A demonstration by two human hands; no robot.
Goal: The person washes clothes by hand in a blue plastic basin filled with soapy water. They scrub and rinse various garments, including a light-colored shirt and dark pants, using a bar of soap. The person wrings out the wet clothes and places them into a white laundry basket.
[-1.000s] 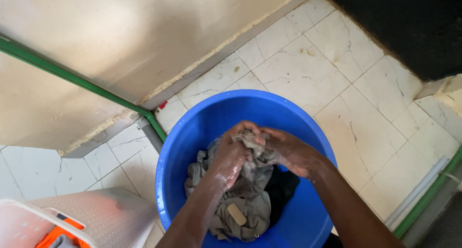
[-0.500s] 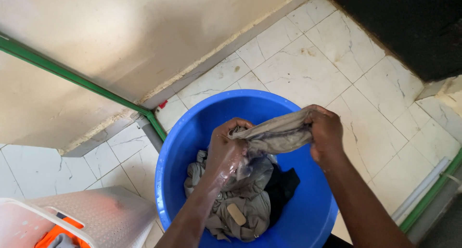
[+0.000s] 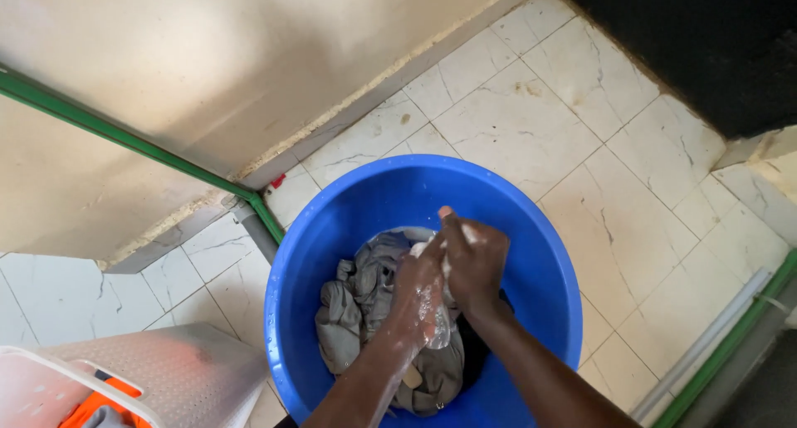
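We see both of our hands down inside a round blue plastic basin (image 3: 349, 229) that stands on the white tiled floor (image 3: 581, 146). Our left hand (image 3: 419, 299), streaked with soap suds, has its fingers curled tight around a bunch of grey garment (image 3: 365, 291). Our right hand (image 3: 475, 258) is also closed into a fist, fingers folded over the same cloth, knuckles pressed against the left hand, so the two meet near the middle of the basin. The rest of the grey garment lies heaped along the basin's left and near side, wet and crumpled, with a darker piece of cloth (image 3: 477, 353) under our right forearm. A green pipe (image 3: 124, 137) runs along the cream wall (image 3: 249, 54) beyond the basin's far left rim. A white plastic basket (image 3: 166, 378) sits at the floor's near left corner.
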